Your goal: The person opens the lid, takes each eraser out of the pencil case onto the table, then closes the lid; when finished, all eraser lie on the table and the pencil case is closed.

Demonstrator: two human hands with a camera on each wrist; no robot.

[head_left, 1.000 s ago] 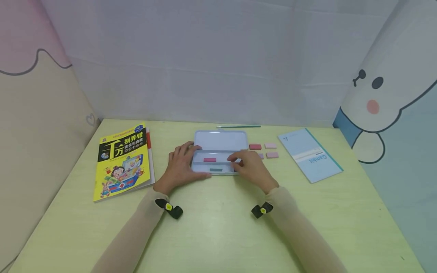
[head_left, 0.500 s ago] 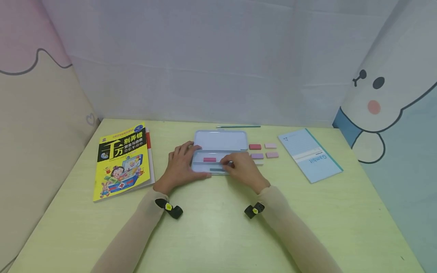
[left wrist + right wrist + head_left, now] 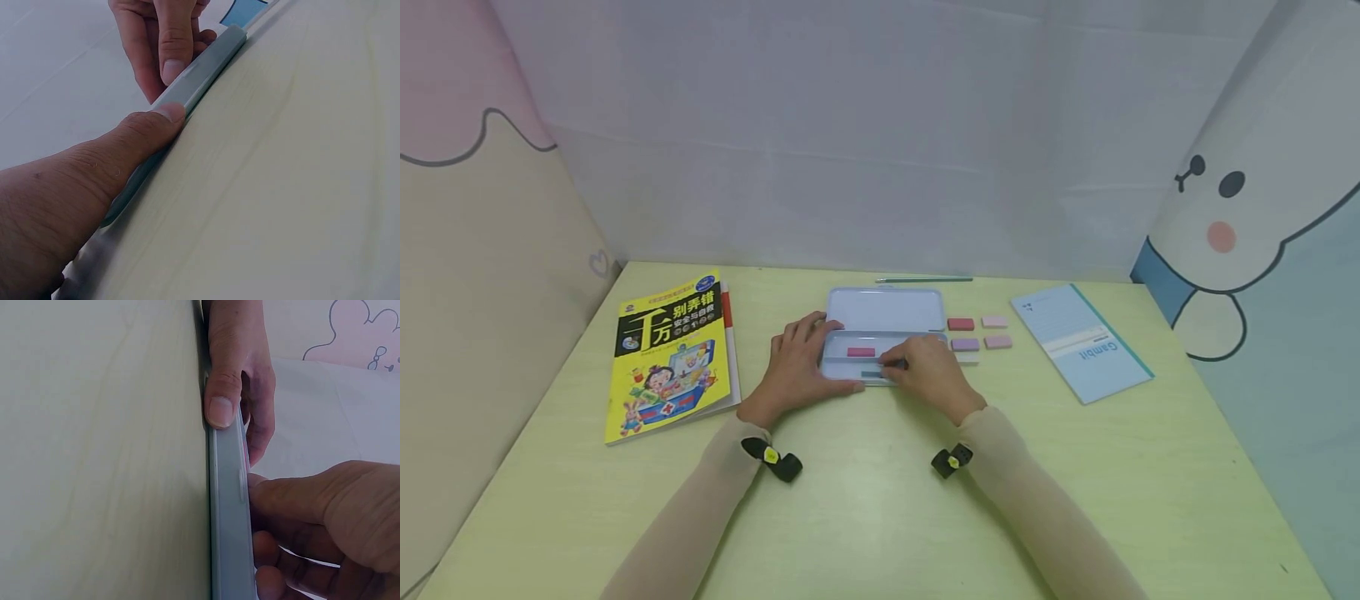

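Erasers go into the open pale-blue tin pencil case [image 3: 883, 310]: one pink block [image 3: 861, 352] lies inside, just left of the right hand's grip [image 3: 925, 375], which pinches a teal piece [image 3: 874, 374]. The left hand's grip [image 3: 793, 367] clasps the case end, thumb on its rim. Five blocks [image 3: 979, 333] wait on the counter, right of that grip.

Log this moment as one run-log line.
left hand: grips pencil case left end | right hand: fingers in front tray at teal eraser | pink eraser: in tray | erasers: loose, right of case
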